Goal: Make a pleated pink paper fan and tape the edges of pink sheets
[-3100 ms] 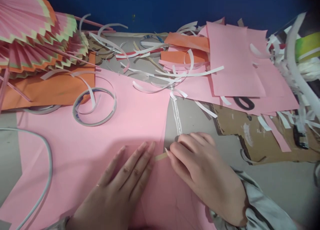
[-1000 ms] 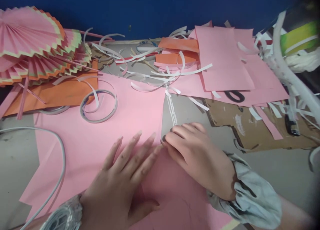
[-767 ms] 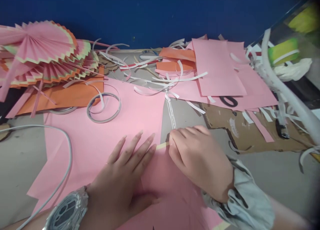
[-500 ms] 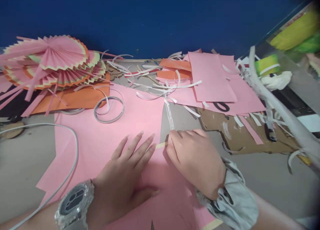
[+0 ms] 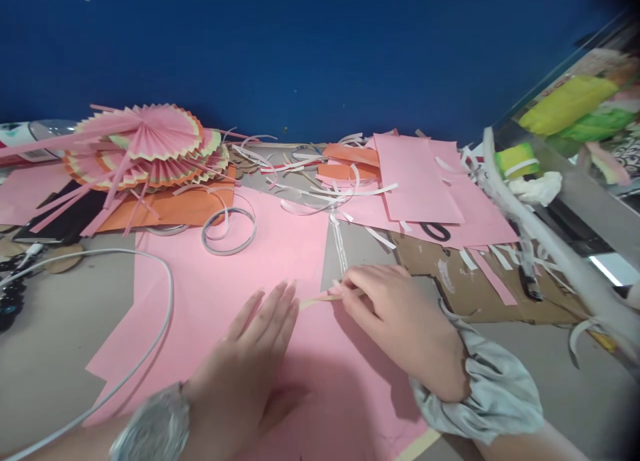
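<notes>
Pink paper sheets (image 5: pixel 285 247) lie over the grey table. My left hand (image 5: pixel 245 367) rests on them with its fingers stretched out. To its right my right hand (image 5: pixel 395 321) pinches the far edge of the pink paper, where a narrow pale yellow strip (image 5: pixel 316 302) shows between my hands. The edge is slightly raised under the right fingertips. Part of the pinched edge is hidden by the fingers.
Folded paper fans (image 5: pixel 145 137) stand at the back left. A tape-like ring (image 5: pixel 229 233), a white cable (image 5: pixel 170 294) and paper scraps lie about. More pink sheets (image 5: pixel 420 181), cardboard (image 5: pixel 470 281) and a pale curved tube (image 5: pixel 560 254) are at the right.
My right hand has gone from pressing down as a closed fist to pinching and lifting the paper's edge. My left fingers have drawn closer together. The camera view has shifted a little.
</notes>
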`<state>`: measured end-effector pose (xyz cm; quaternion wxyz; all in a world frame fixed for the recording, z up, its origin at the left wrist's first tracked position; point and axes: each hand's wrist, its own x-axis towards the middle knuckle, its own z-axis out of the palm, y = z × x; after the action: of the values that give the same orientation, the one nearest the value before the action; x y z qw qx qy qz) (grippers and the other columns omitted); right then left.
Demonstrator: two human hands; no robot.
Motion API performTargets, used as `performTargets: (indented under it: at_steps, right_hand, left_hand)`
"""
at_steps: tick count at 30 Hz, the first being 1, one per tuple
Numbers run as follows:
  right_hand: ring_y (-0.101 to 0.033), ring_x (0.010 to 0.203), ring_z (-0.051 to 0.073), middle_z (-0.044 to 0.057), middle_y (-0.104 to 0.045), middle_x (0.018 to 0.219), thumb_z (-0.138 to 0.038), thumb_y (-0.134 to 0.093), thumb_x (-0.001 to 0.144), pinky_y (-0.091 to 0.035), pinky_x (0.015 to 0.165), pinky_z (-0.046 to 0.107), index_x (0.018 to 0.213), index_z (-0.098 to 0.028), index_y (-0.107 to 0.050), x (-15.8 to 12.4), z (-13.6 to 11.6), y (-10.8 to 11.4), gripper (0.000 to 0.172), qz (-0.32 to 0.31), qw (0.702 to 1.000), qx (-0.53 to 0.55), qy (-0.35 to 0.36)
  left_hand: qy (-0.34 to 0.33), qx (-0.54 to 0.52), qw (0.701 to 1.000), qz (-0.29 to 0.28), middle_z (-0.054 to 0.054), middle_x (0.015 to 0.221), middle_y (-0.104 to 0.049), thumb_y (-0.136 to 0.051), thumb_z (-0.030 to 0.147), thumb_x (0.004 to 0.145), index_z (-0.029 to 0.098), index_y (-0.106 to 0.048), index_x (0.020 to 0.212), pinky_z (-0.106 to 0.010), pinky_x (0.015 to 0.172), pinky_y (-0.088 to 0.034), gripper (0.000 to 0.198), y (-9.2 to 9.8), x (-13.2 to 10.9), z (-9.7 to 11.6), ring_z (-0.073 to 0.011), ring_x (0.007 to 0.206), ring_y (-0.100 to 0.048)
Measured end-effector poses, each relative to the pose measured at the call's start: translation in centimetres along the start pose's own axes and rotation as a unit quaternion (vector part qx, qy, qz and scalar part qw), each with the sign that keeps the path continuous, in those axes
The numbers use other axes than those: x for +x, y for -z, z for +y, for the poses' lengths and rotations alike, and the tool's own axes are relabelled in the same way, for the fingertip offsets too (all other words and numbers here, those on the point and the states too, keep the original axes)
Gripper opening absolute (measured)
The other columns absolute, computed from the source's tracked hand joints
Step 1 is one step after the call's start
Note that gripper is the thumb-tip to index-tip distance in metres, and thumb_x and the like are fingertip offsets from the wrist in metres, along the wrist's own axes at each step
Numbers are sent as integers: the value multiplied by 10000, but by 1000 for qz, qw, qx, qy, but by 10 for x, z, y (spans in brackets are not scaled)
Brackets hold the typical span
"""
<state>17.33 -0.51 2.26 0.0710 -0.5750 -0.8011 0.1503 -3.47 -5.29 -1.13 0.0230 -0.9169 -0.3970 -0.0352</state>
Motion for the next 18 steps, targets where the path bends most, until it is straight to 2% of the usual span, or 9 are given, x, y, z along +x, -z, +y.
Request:
performTargets:
  at_steps: [3,6,9,11,18]
  right_hand:
    - [-538,774,139,-40,-606,759,-245,-481,866,-337,780,307,737,-213,-507,1,-3,-5,135,-18,997,69,9]
    - [-519,743,139,-34,-586,728,-256,-490,863,-348,756,311,714,-206,-493,3,-7,-11,157,-25,996,81,-3]
    - [-503,727,142,-28,-568,713,-265,-494,859,-355,736,311,710,-202,-479,5,-8,-16,163,-20,997,73,-2]
    - [-496,723,140,-26,-564,715,-264,-498,858,-358,724,303,708,-202,-471,6,-6,-17,165,-15,997,73,-1]
    - [-486,730,148,-22,-556,731,-250,-493,867,-348,730,319,727,-202,-471,7,-2,-21,149,-17,998,66,1]
  left_hand:
    - [22,16,999,18,-224,1403,-343,-388,582,822,-11,-460,1268,-457,1106,-73,746,0,-6,5,-329,1338,-214]
    - [-13,-32,999,29,-179,1428,-322,-384,624,802,62,-496,1250,-495,1094,-100,728,-2,-3,-2,-334,1340,-205]
    - [-61,-66,996,-10,-128,1467,-255,-352,667,786,84,-339,1368,-464,1100,-85,824,-4,4,-10,-313,1351,-187]
    - [-67,-70,995,-31,-126,1479,-215,-317,672,793,60,-241,1404,-442,1105,-58,868,-3,7,-12,-299,1359,-166]
    - [-47,-73,996,-34,-154,1477,-193,-311,661,799,37,-252,1396,-444,1103,-53,866,-4,6,-10,-297,1364,-150]
